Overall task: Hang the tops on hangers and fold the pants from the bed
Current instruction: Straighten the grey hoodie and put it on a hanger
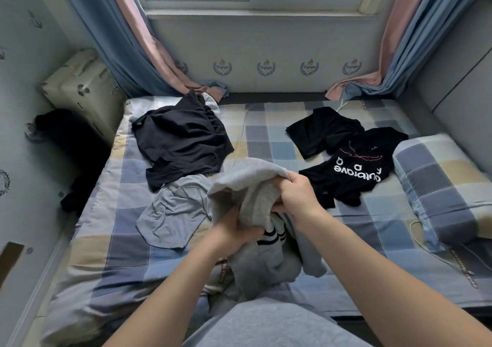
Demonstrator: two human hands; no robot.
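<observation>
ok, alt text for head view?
A person's left hand and right hand grip a bunched grey garment above a checked bedspread. A black garment lies at left, a black printed T-shirt at right, a pale grey top by the left hand.

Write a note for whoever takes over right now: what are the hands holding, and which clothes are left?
Hands: left hand and right hand both grip the bunched grey garment above the bed.
Loose on the bed: black pile far left, pale grey top beside it, black garment and printed black tee on the right.
Done: nothing visibly hung or folded.
Left: all of it.
</observation>
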